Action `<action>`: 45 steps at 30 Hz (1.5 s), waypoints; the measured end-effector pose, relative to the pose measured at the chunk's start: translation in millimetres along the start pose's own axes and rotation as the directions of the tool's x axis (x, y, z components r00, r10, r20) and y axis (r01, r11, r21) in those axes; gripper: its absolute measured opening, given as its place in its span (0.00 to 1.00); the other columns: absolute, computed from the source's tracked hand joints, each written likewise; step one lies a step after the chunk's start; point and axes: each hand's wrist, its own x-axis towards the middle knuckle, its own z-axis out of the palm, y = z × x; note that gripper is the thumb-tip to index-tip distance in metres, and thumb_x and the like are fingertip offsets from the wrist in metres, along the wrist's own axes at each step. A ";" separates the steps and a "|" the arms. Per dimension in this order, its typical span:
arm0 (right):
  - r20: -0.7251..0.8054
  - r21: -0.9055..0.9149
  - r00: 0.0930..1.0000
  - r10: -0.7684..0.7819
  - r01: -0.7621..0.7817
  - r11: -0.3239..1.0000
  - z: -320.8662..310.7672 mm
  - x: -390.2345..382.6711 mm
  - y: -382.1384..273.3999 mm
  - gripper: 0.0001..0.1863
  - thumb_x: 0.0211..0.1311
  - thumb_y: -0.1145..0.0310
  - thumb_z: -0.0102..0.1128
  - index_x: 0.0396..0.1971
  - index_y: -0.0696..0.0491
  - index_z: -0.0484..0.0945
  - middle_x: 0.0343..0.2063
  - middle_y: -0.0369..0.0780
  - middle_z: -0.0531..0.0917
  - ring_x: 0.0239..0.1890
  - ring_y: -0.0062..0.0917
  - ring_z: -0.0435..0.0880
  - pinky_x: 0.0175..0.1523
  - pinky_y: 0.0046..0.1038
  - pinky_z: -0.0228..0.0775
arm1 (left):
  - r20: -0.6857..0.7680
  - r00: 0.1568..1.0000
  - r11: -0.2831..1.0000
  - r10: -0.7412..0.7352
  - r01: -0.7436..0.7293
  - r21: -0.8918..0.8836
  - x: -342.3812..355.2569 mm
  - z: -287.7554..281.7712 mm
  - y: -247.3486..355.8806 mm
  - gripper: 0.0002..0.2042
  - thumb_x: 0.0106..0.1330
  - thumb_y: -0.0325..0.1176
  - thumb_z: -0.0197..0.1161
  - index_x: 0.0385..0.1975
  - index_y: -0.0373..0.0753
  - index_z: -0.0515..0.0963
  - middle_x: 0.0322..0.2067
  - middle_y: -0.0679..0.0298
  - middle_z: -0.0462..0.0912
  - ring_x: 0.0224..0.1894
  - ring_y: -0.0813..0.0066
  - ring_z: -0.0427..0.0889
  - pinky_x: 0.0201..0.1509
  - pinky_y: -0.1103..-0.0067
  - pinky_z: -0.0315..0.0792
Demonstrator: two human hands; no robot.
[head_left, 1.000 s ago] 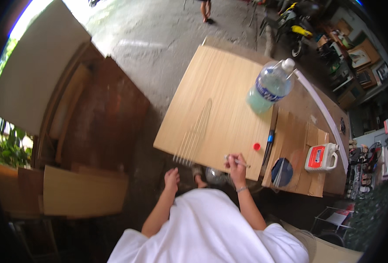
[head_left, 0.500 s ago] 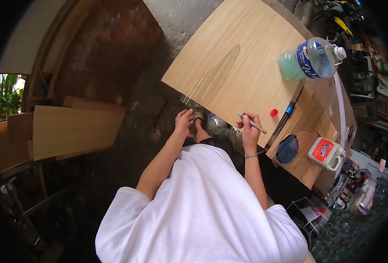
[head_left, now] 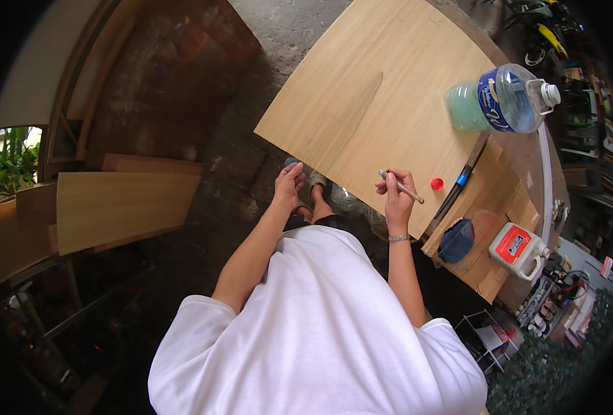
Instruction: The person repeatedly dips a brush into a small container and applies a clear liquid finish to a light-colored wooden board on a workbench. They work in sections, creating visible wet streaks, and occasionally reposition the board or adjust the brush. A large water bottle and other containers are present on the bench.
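My right hand (head_left: 398, 200) grips a slim pen-shaped tool (head_left: 410, 194) with a metallic head, slanted above the near edge of a light wood-grain board (head_left: 362, 83). My left hand (head_left: 288, 185) is closed in a pinch off the board's near left edge. A small greyish piece (head_left: 291, 162) shows at its fingertips; its kind is unclear. A dark pointed grain-like mark (head_left: 358, 114) runs across the board. Right of my right hand lie a red cap (head_left: 436, 184) and a dark rod with a blue band (head_left: 461, 180).
A large bottle of pale green liquid (head_left: 464, 107) lies on the board's right side. Cardboard (head_left: 507, 176) carries a dark blue pad (head_left: 456, 241) and a white jug with a red label (head_left: 513, 245). Wooden panels (head_left: 126, 207) stand at left. A clear container (head_left: 346, 199) is below the board.
My left hand has shifted slightly, and the greyish piece now shows at its fingertips. Pale shiny streaks by the board's near left edge are gone. My right hand keeps the tool, nearly still.
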 end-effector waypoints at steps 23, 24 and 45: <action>0.077 0.010 0.997 -0.017 0.016 1.000 17.7 53.5 -9.6 0.08 0.69 0.68 0.54 0.40 0.58 0.74 0.25 0.38 0.82 0.25 0.18 0.82 0.30 0.19 0.75 | 0.125 0.991 0.999 0.042 -0.046 0.028 -20.9 1.8 19.1 0.05 0.63 0.36 0.67 0.36 0.50 0.79 0.37 0.74 0.85 0.40 0.84 0.80 0.43 0.80 0.63; 0.074 0.015 0.997 -0.016 0.015 1.000 17.6 54.1 -9.2 0.08 0.69 0.68 0.54 0.40 0.58 0.74 0.25 0.38 0.82 0.25 0.18 0.82 0.30 0.19 0.75 | 0.134 0.990 0.998 0.047 -0.052 0.027 -22.5 3.0 20.0 0.06 0.62 0.36 0.67 0.36 0.49 0.79 0.37 0.74 0.85 0.40 0.84 0.79 0.43 0.81 0.63; -0.227 -0.078 0.960 -0.166 0.152 0.985 -42.6 52.9 -25.3 0.09 0.70 0.68 0.53 0.39 0.60 0.73 0.24 0.40 0.82 0.24 0.18 0.80 0.30 0.19 0.74 | 0.678 0.733 0.385 -0.049 -0.612 0.690 -41.1 70.9 367.2 0.05 0.57 0.27 0.69 0.31 0.36 0.80 0.30 0.66 0.84 0.35 0.81 0.82 0.46 0.83 0.73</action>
